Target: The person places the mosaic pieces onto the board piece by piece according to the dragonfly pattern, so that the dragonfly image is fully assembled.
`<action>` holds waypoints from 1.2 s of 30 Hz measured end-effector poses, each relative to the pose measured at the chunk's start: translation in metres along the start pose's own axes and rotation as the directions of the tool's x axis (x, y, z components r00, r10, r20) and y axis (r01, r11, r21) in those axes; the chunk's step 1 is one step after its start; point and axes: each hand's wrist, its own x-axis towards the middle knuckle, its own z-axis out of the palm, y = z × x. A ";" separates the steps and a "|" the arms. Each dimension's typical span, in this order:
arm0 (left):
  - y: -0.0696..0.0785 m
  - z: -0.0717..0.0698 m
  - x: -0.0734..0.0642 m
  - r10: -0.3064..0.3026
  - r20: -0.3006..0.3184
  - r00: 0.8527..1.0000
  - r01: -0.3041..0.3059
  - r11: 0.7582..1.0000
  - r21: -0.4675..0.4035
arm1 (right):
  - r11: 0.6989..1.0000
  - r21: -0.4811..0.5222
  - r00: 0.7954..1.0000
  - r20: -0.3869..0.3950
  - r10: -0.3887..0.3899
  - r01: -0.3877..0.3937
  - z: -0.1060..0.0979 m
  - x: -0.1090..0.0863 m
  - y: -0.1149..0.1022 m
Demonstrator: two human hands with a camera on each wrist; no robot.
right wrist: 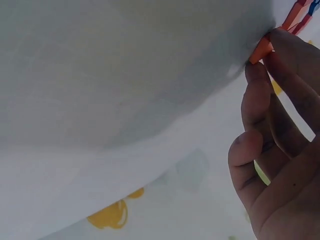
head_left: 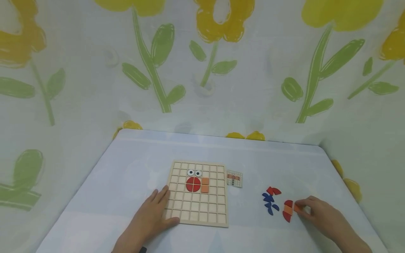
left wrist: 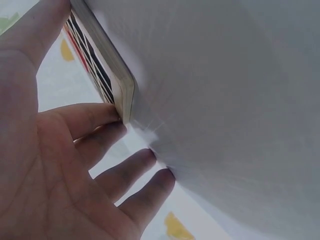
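My left hand (head_left: 149, 215) rests at the near left corner of a pale wooden grid board (head_left: 196, 206), fingers along its left side and thumb at its front edge. The left wrist view shows fairly straight fingers against the board's edge (left wrist: 129, 95). On the board, red quarter-circle tiles (head_left: 190, 186) form a disc below two eye tiles (head_left: 191, 173), with two orange square tiles (head_left: 205, 189) to the right. At the table's right, my right hand (head_left: 321, 212) pinches an orange tile (right wrist: 261, 51) between thumb and fingertips, close over the tabletop.
Just left of the right hand lie red curved tiles (head_left: 287, 216) with orange tiles (head_left: 288, 209) between them. Several blue tiles (head_left: 269, 198) and more red ones (head_left: 276, 191) are scattered further left. A small pattern card (head_left: 235, 179) lies beside the board. A flower-patterned curtain (head_left: 246, 88) surrounds the table.
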 end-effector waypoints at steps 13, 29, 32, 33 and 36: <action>0.003 0.001 -0.003 0.013 -0.015 1.000 -0.013 1.000 0.000 | 0.999 0.012 0.993 -0.112 -0.037 0.038 -0.016 -0.009 -0.001; 0.004 0.001 -0.005 0.003 -0.022 1.000 -0.003 1.000 -0.018 | 0.930 -0.086 0.792 -0.499 -0.351 0.358 -0.024 -0.001 -0.073; 0.004 0.001 -0.006 0.004 -0.032 0.999 -0.004 1.000 -0.004 | 0.894 -0.116 0.736 -0.527 -0.425 0.433 -0.021 0.006 -0.088; 0.004 0.001 -0.007 0.003 -0.035 0.999 -0.003 1.000 -0.001 | 0.878 -0.130 0.713 -0.535 -0.453 0.460 -0.021 0.009 -0.094; 0.004 0.001 -0.006 0.005 -0.046 0.999 -0.005 1.000 0.002 | 0.820 -0.166 0.638 -0.551 -0.538 0.548 -0.019 0.017 -0.111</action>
